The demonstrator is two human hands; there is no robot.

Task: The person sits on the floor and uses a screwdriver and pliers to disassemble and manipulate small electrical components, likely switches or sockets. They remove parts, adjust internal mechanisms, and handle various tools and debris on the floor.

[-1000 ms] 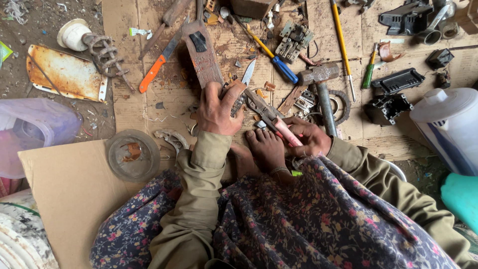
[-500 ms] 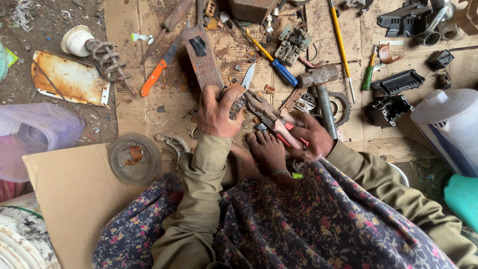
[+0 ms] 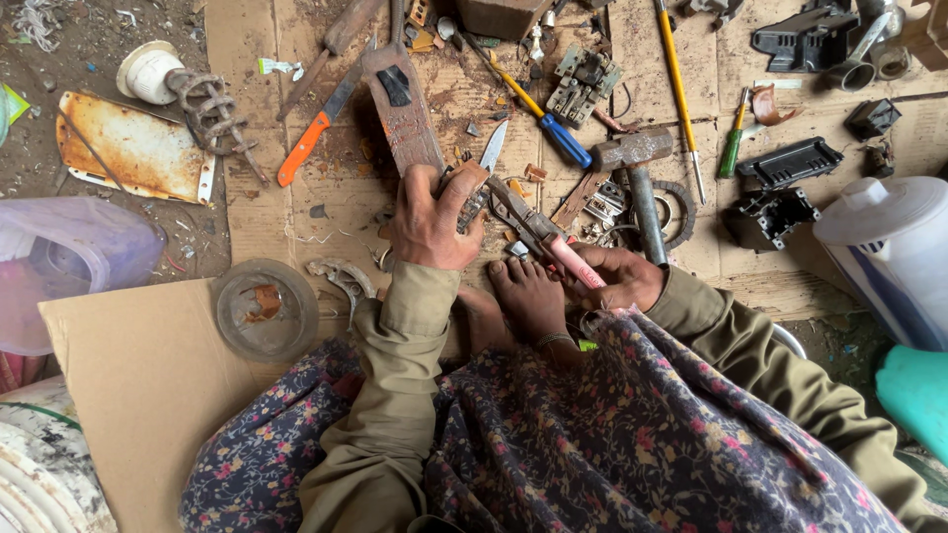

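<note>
Left hand [image 3: 432, 219] has a closed grip on a rusty brown part [image 3: 403, 107] pointing to 12 o'clock; right hand [image 3: 614, 277] squeezes pink-handled pliers [image 3: 541, 234] at its 3 o'clock.

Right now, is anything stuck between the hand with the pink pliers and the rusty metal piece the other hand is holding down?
Nothing visible is. The right hand holds the pink-handled pliers, whose tip already reaches the rusty metal piece just beside the left hand pressing it down. A bare foot rests below the pliers, not in their path.
</note>
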